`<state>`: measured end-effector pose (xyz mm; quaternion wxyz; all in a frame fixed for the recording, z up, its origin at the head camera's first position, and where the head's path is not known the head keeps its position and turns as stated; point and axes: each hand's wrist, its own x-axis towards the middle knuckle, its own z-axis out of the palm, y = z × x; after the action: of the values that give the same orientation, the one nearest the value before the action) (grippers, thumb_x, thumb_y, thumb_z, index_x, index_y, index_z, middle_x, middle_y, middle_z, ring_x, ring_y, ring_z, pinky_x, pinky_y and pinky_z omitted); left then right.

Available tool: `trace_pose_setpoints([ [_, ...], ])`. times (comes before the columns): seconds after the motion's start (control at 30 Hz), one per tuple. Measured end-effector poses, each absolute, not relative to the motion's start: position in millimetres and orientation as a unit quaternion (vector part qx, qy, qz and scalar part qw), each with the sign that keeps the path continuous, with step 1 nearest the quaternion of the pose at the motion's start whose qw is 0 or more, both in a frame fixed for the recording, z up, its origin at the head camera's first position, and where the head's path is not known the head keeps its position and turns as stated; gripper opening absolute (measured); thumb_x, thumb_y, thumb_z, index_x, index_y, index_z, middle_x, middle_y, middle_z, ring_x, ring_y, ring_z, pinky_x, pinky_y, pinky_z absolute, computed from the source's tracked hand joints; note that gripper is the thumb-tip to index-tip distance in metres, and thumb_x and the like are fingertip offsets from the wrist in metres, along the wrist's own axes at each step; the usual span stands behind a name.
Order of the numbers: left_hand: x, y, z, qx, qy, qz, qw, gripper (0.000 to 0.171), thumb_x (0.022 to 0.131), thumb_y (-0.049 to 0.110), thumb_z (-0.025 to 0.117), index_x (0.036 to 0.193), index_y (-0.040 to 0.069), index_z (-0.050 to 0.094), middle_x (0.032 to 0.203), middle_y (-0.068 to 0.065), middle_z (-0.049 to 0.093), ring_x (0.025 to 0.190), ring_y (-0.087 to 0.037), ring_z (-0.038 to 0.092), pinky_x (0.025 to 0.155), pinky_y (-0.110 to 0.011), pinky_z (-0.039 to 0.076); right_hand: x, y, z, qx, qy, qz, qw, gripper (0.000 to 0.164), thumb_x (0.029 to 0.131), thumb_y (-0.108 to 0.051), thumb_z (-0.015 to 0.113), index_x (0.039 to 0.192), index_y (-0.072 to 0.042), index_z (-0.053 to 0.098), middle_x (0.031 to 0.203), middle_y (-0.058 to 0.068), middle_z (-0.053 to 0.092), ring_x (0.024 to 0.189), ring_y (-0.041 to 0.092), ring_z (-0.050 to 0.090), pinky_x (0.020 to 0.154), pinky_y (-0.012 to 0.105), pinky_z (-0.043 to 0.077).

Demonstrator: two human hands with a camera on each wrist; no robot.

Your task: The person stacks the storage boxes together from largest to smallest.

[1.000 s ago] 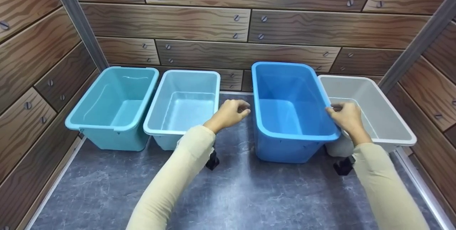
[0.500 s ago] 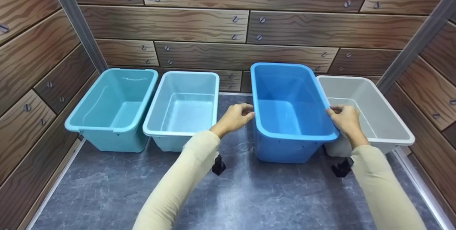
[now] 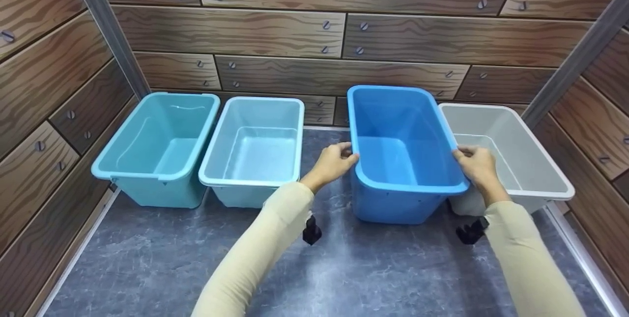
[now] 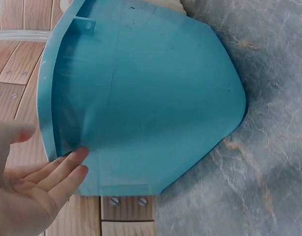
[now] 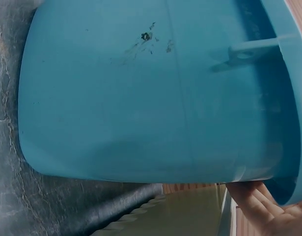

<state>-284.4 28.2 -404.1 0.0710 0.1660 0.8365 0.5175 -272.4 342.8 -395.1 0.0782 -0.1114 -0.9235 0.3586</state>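
A deep blue plastic bin [image 3: 393, 159] stands on the floor between my hands, with nothing inside. My right hand [image 3: 476, 167] grips its right rim; in the right wrist view the fingers [image 5: 254, 199] go up under the rim's overhang. At the left rim is my left hand [image 3: 334, 162]. The left wrist view has its fingertips [image 4: 78, 160] touching the bin's outer wall [image 4: 151, 98] below the lip, fairly straight, while the thumb [image 4: 22, 132] stands apart from the rim.
A grey bin [image 3: 496, 135] sits close on the right, partly behind the blue one. To the left are a light blue bin [image 3: 250, 182] and a teal bin [image 3: 167, 191]. Wood-patterned walls [image 3: 275, 32] rise behind and at both sides of the dark grey floor [image 3: 373, 273].
My left hand has moved right from beside the light blue bin to the blue bin's left rim. The right hand and the bins have stayed in place.
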Motion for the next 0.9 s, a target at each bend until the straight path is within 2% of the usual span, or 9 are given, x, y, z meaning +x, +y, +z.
trace_pose_setpoints([
  [0.07,-284.5,30.5,-405.0,0.161,0.833,0.525,0.070,0.051,0.097,0.017,0.055,0.140,-0.007,0.042,0.130,-0.024,0.062,0.117,-0.031,0.064,0.097,-0.036,0.056,-273.0,343.5,-395.4,-0.108,-0.921,0.367,0.077,0.043,0.097,-0.020,0.051,0.125,0.013,0.057,0.124,0.033,0.059,0.085,0.007,0.064,0.064,0.002,0.037],
  [0.13,-284.8,32.3,-405.8,0.159,0.829,0.531,0.067,0.051,0.096,0.015,0.056,0.140,-0.007,0.043,0.129,-0.024,0.062,0.116,-0.030,0.065,0.095,-0.034,0.056,-273.5,343.8,-395.8,-0.107,-0.918,0.375,0.077,0.043,0.097,-0.019,0.051,0.125,0.014,0.056,0.124,0.033,0.058,0.074,-0.008,0.053,0.064,0.001,0.037],
  [0.2,-285.6,34.1,-406.1,0.158,0.825,0.538,0.066,0.050,0.096,0.014,0.057,0.139,-0.006,0.044,0.129,-0.023,0.062,0.116,-0.030,0.065,0.095,-0.033,0.057,-273.9,343.6,-395.9,-0.107,-0.914,0.383,0.079,0.043,0.097,-0.018,0.051,0.124,0.014,0.056,0.125,0.034,0.058,0.068,-0.016,0.042,0.064,0.000,0.037],
  [0.3,-286.0,35.3,-406.1,0.157,0.824,0.540,0.060,0.049,0.095,0.013,0.058,0.139,-0.005,0.046,0.129,-0.023,0.062,0.117,-0.030,0.065,0.095,-0.033,0.057,-273.9,342.8,-395.7,-0.109,-0.914,0.381,0.085,0.042,0.096,-0.017,0.051,0.123,0.014,0.057,0.124,0.034,0.058,0.066,-0.018,0.039,0.064,0.000,0.037],
  [0.9,-283.3,34.9,-408.9,0.153,0.820,0.549,0.055,0.050,0.094,0.012,0.060,0.139,-0.005,0.046,0.129,-0.023,0.063,0.117,-0.030,0.064,0.094,-0.033,0.057,-272.6,339.5,-396.7,-0.129,-0.920,0.359,0.091,0.040,0.095,-0.016,0.052,0.122,0.012,0.059,0.122,0.032,0.061,0.075,-0.004,0.048,0.066,0.004,0.037],
])
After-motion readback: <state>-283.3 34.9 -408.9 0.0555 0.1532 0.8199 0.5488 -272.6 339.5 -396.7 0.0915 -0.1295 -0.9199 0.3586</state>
